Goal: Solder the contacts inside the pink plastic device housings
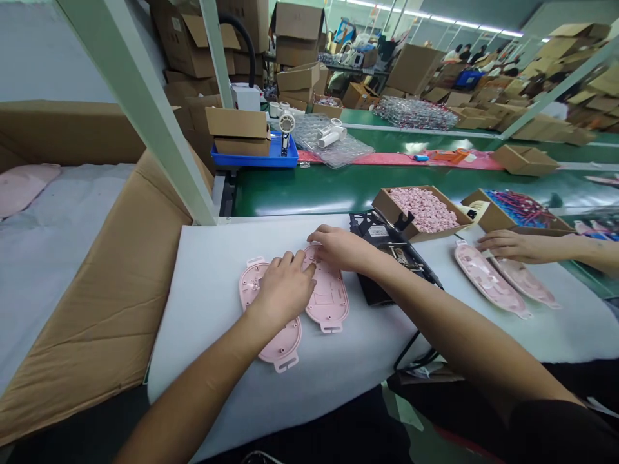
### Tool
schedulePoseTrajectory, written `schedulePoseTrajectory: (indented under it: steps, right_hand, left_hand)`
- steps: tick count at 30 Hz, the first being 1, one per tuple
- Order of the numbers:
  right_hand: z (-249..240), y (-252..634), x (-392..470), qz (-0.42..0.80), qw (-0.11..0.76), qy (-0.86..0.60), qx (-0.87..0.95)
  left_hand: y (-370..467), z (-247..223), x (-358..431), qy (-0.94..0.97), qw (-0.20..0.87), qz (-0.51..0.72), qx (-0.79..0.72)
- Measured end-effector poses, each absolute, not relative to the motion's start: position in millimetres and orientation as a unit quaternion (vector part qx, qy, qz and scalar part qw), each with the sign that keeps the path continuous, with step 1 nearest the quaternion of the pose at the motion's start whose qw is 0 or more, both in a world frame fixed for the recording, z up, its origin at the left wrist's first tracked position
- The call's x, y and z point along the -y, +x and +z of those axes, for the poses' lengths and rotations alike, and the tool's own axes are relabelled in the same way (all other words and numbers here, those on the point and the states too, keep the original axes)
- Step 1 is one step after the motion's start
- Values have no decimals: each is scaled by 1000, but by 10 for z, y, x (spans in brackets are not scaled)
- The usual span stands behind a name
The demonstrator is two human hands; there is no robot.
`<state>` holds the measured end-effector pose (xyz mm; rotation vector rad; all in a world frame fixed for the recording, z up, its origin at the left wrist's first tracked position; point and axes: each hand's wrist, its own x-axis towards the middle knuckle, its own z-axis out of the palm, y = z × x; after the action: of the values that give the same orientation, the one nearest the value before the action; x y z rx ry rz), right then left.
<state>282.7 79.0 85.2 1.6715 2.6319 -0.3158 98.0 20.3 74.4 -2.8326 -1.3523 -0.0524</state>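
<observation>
Two pale pink oval plastic shells lie side by side on the white work surface, their ribbed insides facing up. My left hand (286,287) reaches across the left shell (280,345), covering its middle, with its curled fingertips at the edge of the right shell (329,298). What those fingers hold, if anything, is hidden. At the top end of the right shell, my right hand (338,248) has its bent fingers and thumb closed about the rim. Small posts and slotted end tabs show on both shells.
A black fixture (387,251) stands right of the shells, beside a carton of small pink parts (423,209). Farther right, a co-worker's hand (505,246) touches other pink shells (491,280). A large carton (111,277) borders the left side; a green conveyor (309,190) runs behind.
</observation>
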Motion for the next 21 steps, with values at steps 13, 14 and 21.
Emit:
schedulePoseTrajectory:
  steps: [13, 14, 21]
  right_hand:
    - [1215, 2640, -967, -101, 102, 542, -828]
    - [1306, 2734, -895, -87, 81, 550, -826]
    - [1322, 4281, -57, -24, -93, 736, -670]
  left_hand:
    - [972, 710, -259, -895, -46, 12, 444]
    - [967, 718, -263, -894, -50, 14, 446]
    - [962, 763, -290, -894, -79, 15, 440]
